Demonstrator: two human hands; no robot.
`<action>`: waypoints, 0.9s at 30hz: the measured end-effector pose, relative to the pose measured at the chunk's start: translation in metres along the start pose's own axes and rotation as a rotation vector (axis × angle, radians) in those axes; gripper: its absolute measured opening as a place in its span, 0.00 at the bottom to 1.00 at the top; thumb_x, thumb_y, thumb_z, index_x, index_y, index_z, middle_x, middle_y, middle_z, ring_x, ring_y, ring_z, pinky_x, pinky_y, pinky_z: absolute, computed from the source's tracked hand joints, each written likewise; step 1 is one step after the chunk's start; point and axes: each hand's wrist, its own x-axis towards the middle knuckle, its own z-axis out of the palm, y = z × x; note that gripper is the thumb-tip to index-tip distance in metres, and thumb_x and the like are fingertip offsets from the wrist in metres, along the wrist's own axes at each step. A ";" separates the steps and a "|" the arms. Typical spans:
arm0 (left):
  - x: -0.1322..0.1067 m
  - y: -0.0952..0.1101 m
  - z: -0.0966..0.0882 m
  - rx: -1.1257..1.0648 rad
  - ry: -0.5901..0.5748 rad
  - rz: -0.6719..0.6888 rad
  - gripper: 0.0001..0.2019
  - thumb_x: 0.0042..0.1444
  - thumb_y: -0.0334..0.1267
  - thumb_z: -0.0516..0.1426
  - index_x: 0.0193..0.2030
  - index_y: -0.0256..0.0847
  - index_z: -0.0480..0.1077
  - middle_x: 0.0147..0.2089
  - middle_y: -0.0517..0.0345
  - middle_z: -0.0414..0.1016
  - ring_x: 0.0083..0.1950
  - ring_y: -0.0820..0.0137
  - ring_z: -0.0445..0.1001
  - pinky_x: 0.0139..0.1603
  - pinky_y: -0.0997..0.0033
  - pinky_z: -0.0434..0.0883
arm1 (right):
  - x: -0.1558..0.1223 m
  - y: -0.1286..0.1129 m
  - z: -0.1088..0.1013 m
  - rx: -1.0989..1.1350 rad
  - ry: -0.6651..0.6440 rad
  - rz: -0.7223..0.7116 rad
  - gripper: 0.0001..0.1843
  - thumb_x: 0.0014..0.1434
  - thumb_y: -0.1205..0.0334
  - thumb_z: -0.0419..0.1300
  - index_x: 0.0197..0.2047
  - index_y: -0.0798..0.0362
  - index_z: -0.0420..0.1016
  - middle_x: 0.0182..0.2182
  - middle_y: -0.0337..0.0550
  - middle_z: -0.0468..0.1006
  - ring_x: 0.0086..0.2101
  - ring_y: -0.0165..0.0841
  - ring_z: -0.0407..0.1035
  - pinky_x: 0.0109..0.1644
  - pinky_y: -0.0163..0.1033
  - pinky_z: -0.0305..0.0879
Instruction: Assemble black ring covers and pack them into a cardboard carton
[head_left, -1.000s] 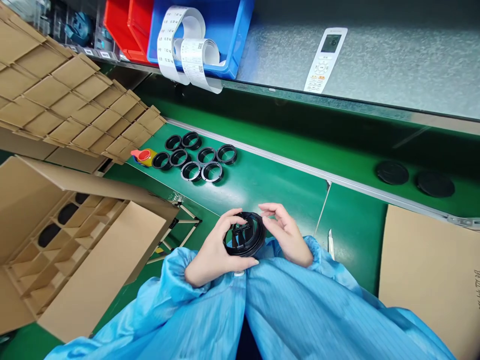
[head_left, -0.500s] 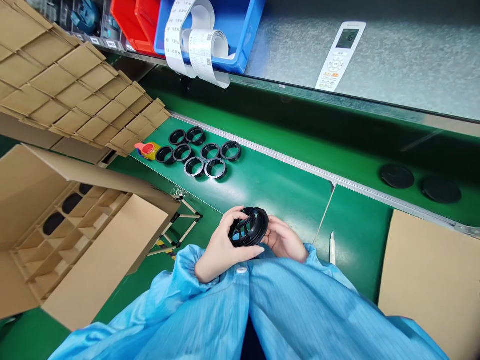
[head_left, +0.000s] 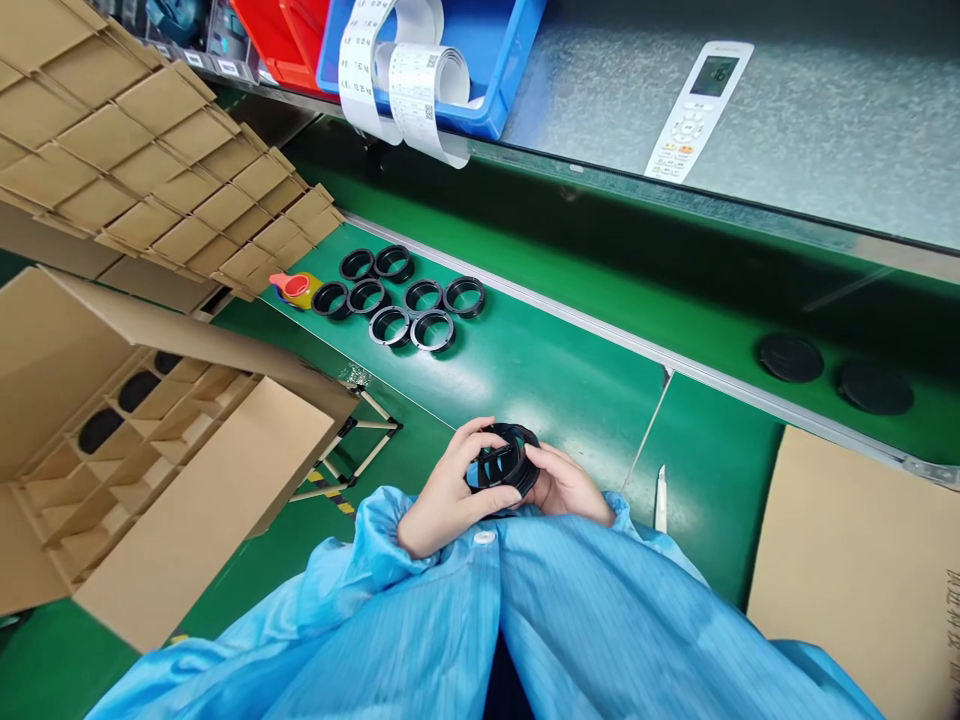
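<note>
Close in front of my blue smock, both hands grip a round black plastic vent-like part (head_left: 504,462) with slats across its opening. My left hand (head_left: 450,490) wraps its left side, with fingers over the top and the thumb along the lower edge. On the right rim, the thumb and fingers of my right hand (head_left: 566,483) are closed, and some of those fingertips are hidden behind the part. Farther off on the green bench lie several black rings (head_left: 433,331) in a loose group.
A yellow-and-red roll-like item (head_left: 296,289) lies beside the rings. An open carton with dividers (head_left: 202,520) stands at left, below stacked cardboard partitions (head_left: 150,150). A utility knife (head_left: 661,500), a cardboard sheet (head_left: 847,560) and two black discs (head_left: 790,357) are at right. A metal shelf (head_left: 592,90) overhangs the bench.
The black part has tilted a little in my hands. My right thumb has come over onto its right rim. The whole view has shifted slightly.
</note>
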 end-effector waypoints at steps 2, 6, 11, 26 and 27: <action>-0.001 -0.002 -0.002 0.037 -0.026 0.009 0.23 0.58 0.52 0.61 0.57 0.43 0.69 0.70 0.40 0.59 0.69 0.51 0.61 0.68 0.46 0.61 | -0.001 0.002 -0.002 -0.003 -0.001 -0.018 0.18 0.54 0.51 0.68 0.43 0.54 0.76 0.30 0.41 0.80 0.27 0.32 0.74 0.27 0.35 0.71; 0.000 0.003 -0.010 0.182 -0.019 0.025 0.16 0.68 0.47 0.50 0.53 0.48 0.74 0.66 0.50 0.67 0.66 0.55 0.65 0.65 0.45 0.60 | -0.008 0.002 0.003 -0.019 -0.003 -0.022 0.19 0.55 0.52 0.68 0.47 0.52 0.77 0.31 0.40 0.80 0.28 0.32 0.74 0.30 0.37 0.73; 0.004 0.013 -0.015 0.563 0.130 0.158 0.10 0.64 0.45 0.57 0.39 0.47 0.77 0.48 0.53 0.75 0.51 0.57 0.68 0.49 0.53 0.61 | -0.016 -0.004 0.017 -0.076 -0.062 0.047 0.19 0.58 0.53 0.67 0.51 0.51 0.75 0.32 0.39 0.80 0.29 0.31 0.74 0.32 0.36 0.73; -0.005 -0.010 -0.009 0.433 -0.116 0.539 0.10 0.69 0.32 0.47 0.38 0.39 0.66 0.33 0.53 0.70 0.33 0.68 0.62 0.36 0.67 0.63 | -0.025 0.013 0.009 -0.097 -0.137 0.246 0.22 0.54 0.52 0.71 0.50 0.48 0.75 0.34 0.35 0.78 0.33 0.29 0.73 0.39 0.35 0.69; -0.007 -0.012 -0.008 0.423 -0.098 0.548 0.09 0.69 0.32 0.47 0.38 0.38 0.66 0.33 0.53 0.70 0.33 0.68 0.62 0.35 0.67 0.63 | -0.025 0.014 0.010 -0.084 -0.137 0.242 0.22 0.53 0.53 0.71 0.50 0.47 0.75 0.34 0.35 0.78 0.33 0.29 0.73 0.40 0.34 0.69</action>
